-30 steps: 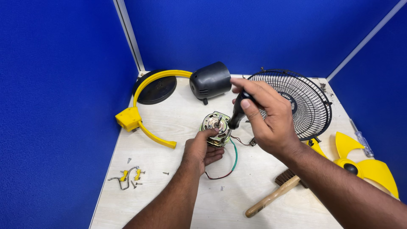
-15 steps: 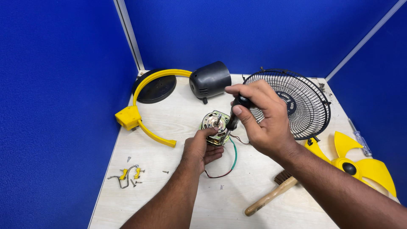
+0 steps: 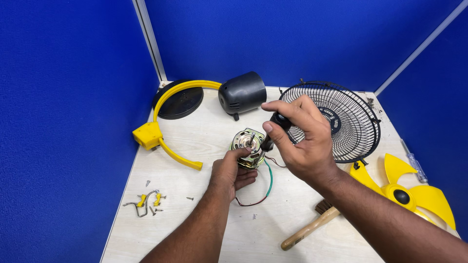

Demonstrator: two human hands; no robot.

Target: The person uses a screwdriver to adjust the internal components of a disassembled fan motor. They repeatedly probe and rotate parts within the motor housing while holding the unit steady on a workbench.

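A small fan motor with a metal shaft and copper windings sits on the pale table, its red and green wires trailing toward me. My left hand grips the motor from the near side. My right hand holds a black-handled screwdriver tilted down, its tip at the motor's right edge.
A black motor cover and a black round base lie at the back. A yellow curved stand piece lies left. A black wire fan guard is right, yellow blades and a second screwdriver beyond it. A wooden brush and loose screws and clips lie near.
My right hand has shifted slightly left and lower, bringing the screwdriver's tip down against the motor. My left hand has kept its hold.
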